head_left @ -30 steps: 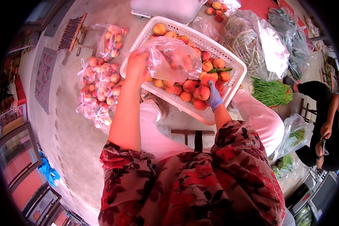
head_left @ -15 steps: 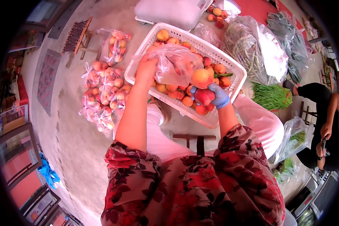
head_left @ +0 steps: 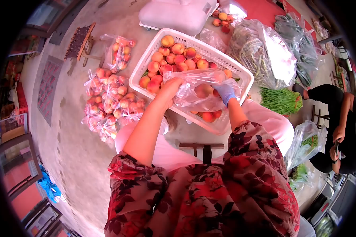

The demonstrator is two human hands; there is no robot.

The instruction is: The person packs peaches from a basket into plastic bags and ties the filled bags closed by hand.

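The bare left hand (head_left: 172, 90) is closed around gathered plastic at the 9 o'clock edge of the clear bag (head_left: 189, 89), which spreads roughly from 9 to 3 o'clock over the white crate (head_left: 218, 57) of peaches (head_left: 179, 59). At the bag's 3 o'clock side, the gloved right hand (head_left: 225, 93) meets the plastic, its fingers too hidden to tell whether they grip fruit. A peach (head_left: 203, 91) shows through the film between both hands, nearer the right, at its 9 o'clock.
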